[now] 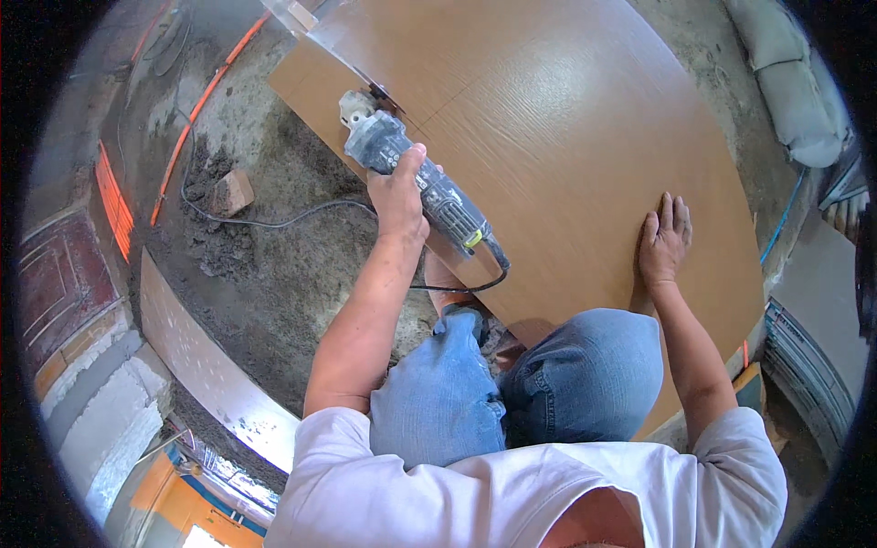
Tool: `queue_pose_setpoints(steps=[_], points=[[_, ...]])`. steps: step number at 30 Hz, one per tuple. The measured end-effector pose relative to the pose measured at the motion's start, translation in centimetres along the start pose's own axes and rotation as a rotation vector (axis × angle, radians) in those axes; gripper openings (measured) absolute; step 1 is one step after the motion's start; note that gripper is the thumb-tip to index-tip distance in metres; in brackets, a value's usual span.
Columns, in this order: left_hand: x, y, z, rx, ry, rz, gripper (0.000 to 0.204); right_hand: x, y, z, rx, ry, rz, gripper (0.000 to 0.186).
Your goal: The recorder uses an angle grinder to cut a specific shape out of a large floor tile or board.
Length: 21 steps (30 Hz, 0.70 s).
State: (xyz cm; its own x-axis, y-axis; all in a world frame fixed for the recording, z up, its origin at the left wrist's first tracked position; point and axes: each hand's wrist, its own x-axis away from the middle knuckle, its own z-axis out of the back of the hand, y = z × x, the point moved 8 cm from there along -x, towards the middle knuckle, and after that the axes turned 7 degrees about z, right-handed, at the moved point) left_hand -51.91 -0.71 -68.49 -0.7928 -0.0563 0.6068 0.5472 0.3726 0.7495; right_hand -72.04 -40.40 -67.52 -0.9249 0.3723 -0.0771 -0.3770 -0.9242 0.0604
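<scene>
A person in blue jeans [438, 393] crouches at the near edge of a large brown board [566, 137], where we find a grey grinder [429, 187] over the left edge, its head toward the far left corner. The left hand [398, 196] wraps its fingers around the grinder's body, thumb across the top, while the right hand [665, 239] lies palm down near the board's right edge, fingers nearly straight, close together and holding nothing. We see a dark line beside the grinder's head, but cannot tell whether its disc touches the board or spins. For a clean pass, we would keep the head square to that line, feed it gently and let the flat palm steady the board. The cord [505, 265] loops over the left edge, close to a foot [442, 274]; we judge both best kept clear of the disc. One hand alone guides the tool, so we would favour a slow, firm grip.
</scene>
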Motion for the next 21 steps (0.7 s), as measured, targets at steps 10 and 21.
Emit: queue_pose_setpoints(steps=[10,21], points=[[0.7,-0.8,0.0,0.018,0.004,-0.008,0.029,0.1,-0.1,0.0,-0.006,-0.008,-0.015,0.049],[1.1,-0.9,0.0,0.025,0.029,-0.024,0.026,0.2,-0.1,0.1,-0.004,0.021,0.006,0.048]])
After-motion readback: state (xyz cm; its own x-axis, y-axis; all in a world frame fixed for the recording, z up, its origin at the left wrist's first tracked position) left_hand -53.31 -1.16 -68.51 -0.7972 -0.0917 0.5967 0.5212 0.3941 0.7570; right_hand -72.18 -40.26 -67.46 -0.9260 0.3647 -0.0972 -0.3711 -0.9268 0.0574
